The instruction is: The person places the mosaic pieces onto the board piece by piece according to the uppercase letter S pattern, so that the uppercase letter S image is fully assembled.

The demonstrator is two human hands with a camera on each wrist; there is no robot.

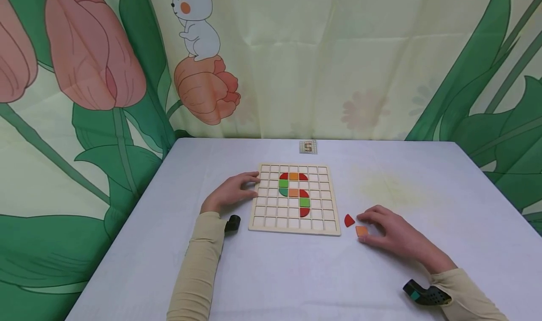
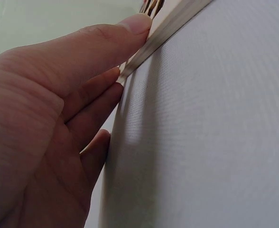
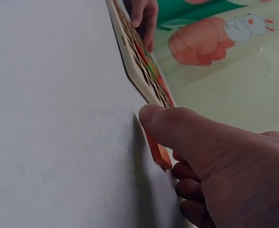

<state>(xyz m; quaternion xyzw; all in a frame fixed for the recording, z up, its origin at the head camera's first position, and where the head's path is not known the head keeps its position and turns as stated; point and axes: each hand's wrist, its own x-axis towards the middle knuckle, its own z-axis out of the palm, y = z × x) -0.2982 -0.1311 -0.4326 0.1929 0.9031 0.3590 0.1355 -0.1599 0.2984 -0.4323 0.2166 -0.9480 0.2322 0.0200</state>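
Observation:
A square wooden grid board (image 1: 267,222) lies on the table, with red, orange and green tiles set in an S-shaped path. My left hand (image 1: 233,190) is at its left edge; in the left wrist view the thumb (image 2: 137,23) touches the rim and the other fingers extend beside it. To the right of the board, my right hand (image 1: 394,234) curves around an orange square tile (image 1: 362,230), thumb at its near edge and index finger beyond its far side. A red quarter-round tile (image 1: 349,220) lies just left of those fingertips.
A small patterned card (image 1: 308,147) sits behind the board near the table's back edge. The white-covered table (image 1: 275,278) meets a flowered curtain (image 1: 296,90). Dark wrist devices (image 1: 425,293) are worn at both sleeves.

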